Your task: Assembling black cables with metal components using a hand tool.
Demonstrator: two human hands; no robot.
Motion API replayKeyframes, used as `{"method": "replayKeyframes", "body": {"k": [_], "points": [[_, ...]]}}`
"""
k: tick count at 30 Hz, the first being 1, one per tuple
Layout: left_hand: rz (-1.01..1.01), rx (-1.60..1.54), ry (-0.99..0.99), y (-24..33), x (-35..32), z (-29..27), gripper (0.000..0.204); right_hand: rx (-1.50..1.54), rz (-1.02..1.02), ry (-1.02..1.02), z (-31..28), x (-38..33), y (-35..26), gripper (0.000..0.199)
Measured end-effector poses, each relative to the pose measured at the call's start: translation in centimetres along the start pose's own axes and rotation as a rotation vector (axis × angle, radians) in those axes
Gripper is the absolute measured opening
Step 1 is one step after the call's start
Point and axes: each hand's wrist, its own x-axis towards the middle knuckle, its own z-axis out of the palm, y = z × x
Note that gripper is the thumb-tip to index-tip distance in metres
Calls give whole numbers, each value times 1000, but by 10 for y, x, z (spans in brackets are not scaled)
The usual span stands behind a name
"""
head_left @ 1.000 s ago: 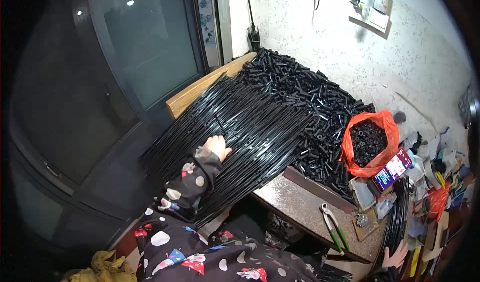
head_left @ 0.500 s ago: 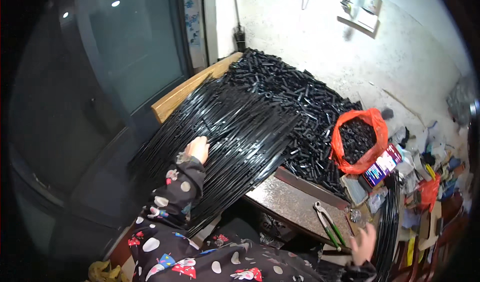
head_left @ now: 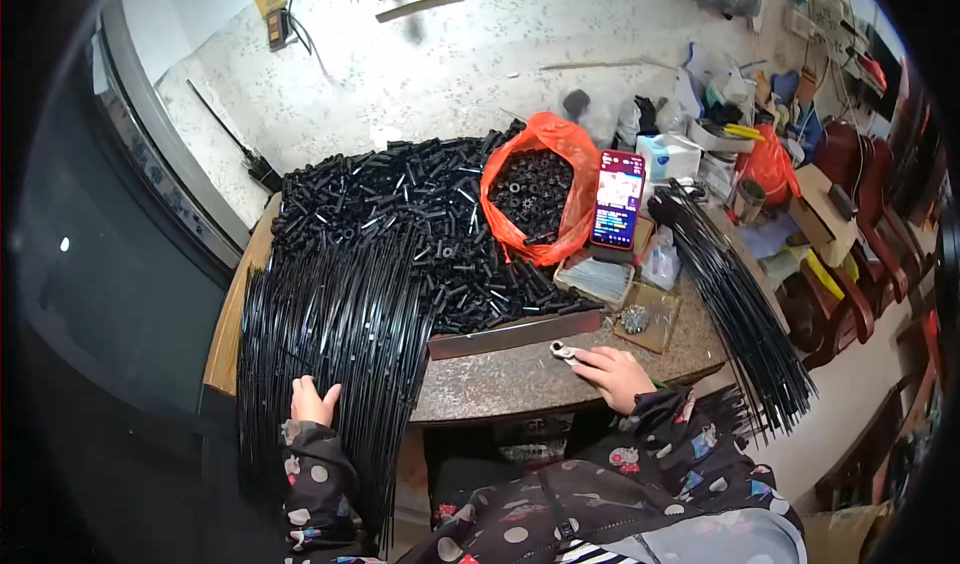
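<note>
A broad bundle of long thin black rods (head_left: 340, 314) fans over the left end of the table and hangs past its near edge. My left hand (head_left: 314, 404) rests on these rods, thumb held apart from the fingers and nothing lifted. On the bare front strip of the table, my right hand (head_left: 615, 376) is closed over a pair of pincers (head_left: 563, 352). Their metal head points away to the left beyond my fingertips. The hand hides most of the green handles, with only a bit of green showing near the wrist.
Short black tubes (head_left: 380, 194) lie heaped behind the rods, edged by a dark strip (head_left: 515, 335). A red bag (head_left: 497, 226) holds small black parts. Beside it stand a lit phone (head_left: 618, 199) and a clear tray (head_left: 597, 282). More black rods (head_left: 735, 309) overhang the right edge.
My view has turned to the right. The right hand has come down from beside the pincers onto them. My left hand has shifted nearer along the rods, its thumb now spread.
</note>
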Motion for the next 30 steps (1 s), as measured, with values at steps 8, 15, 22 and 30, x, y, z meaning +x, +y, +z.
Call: {"method": "replayKeyframes", "body": {"k": [8,15,22,30], "points": [[19,100,96,-4,8,-5,18,140,190,43,0,-5,-3,31],[-11,222,0,9,7,-6,21,166,191,69,-1,-4,-1,29],[-171,37,-37,10,4,-21,35,221,227,67,-3,-5,-3,25],[-204,-911,-94,13,13,-59,17,218,171,59,-2,-4,-1,26]]}}
